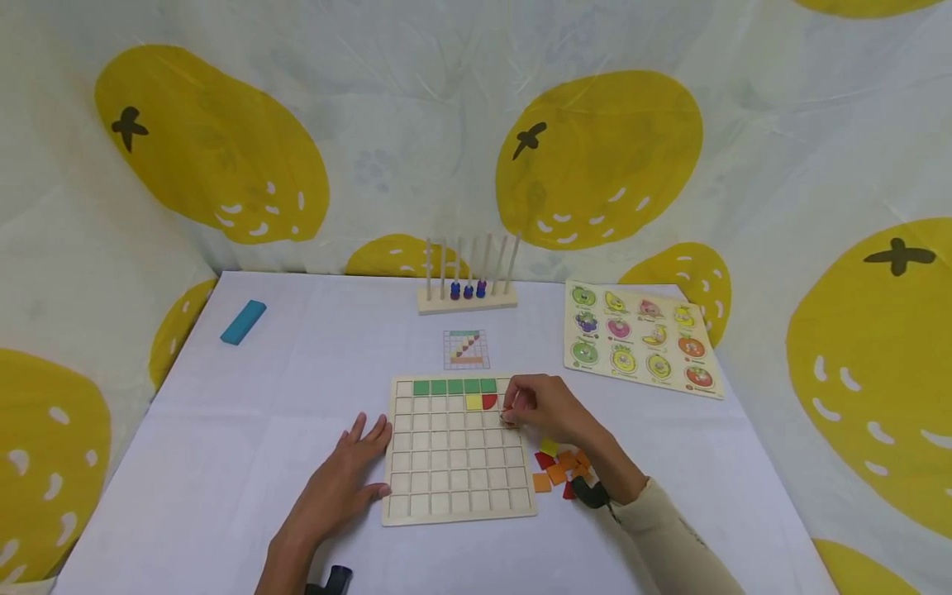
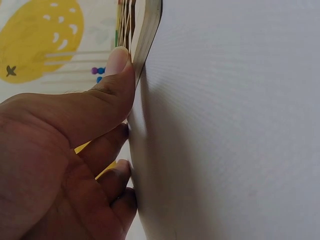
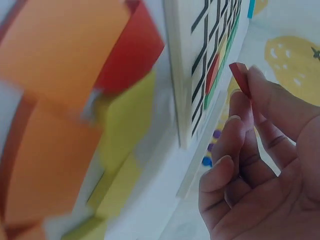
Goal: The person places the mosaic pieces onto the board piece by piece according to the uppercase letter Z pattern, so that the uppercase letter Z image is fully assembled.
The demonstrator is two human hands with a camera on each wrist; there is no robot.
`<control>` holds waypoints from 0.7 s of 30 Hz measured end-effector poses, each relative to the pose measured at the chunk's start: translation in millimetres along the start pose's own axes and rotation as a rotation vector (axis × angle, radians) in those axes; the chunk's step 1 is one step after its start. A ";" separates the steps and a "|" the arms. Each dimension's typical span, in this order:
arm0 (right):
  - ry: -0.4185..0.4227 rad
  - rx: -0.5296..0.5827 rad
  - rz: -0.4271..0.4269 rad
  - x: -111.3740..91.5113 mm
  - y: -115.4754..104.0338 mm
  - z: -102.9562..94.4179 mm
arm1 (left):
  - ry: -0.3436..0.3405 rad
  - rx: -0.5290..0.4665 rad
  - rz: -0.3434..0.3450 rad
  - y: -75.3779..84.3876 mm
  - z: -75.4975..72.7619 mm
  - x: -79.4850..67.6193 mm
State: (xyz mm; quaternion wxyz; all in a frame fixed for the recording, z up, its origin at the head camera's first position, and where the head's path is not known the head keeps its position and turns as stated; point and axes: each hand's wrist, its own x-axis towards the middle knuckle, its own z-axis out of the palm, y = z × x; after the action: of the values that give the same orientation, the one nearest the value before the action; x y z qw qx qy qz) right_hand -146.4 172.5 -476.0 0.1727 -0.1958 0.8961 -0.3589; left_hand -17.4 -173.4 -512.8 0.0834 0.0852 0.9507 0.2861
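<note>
A wooden grid board (image 1: 440,450) lies flat on the table. Its top row holds several green square tiles (image 1: 455,387); a yellow tile (image 1: 473,402) and a red rounded tile (image 1: 488,402) sit in the second row. Over the board's upper right part, my right hand (image 1: 546,406) pinches a red tile (image 3: 240,77) between thumb and fingertips. My left hand (image 1: 348,469) rests at the board's left edge with fingers spread. In the left wrist view, its thumb (image 2: 117,62) touches the board's side.
Loose orange, red and yellow tiles (image 1: 557,473) lie right of the board, under the right wrist. Behind the board are a pattern card (image 1: 466,349) and a peg stand (image 1: 467,304) with beads. A fruit puzzle board (image 1: 640,339) lies at right, a teal block (image 1: 244,322) at left.
</note>
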 end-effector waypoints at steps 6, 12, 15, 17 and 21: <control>0.011 -0.034 0.043 8.7 -14.8 13.4 | 0.012 -0.002 0.007 0.8 0.0 0.1; 0.040 -0.108 0.057 17.6 -24.2 27.0 | -0.007 -0.010 0.001 0.6 -0.4 1.0; 0.045 -0.145 0.056 21.5 -27.6 32.8 | -0.007 -0.008 0.000 0.3 -0.2 1.2; 0.043 -0.160 0.060 23.4 -29.7 36.0 | -0.006 -0.009 -0.005 0.5 0.0 1.1; 0.041 -0.189 0.060 25.0 -33.8 40.5 | -0.005 -0.007 -0.012 1.5 0.1 1.0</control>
State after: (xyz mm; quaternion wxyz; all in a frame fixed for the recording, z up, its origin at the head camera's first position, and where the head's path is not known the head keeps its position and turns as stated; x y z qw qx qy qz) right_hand -142.1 114.8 -483.9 0.1457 -0.1769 0.9348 -0.2715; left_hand -18.3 -171.9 -512.2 0.0881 0.0798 0.9500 0.2888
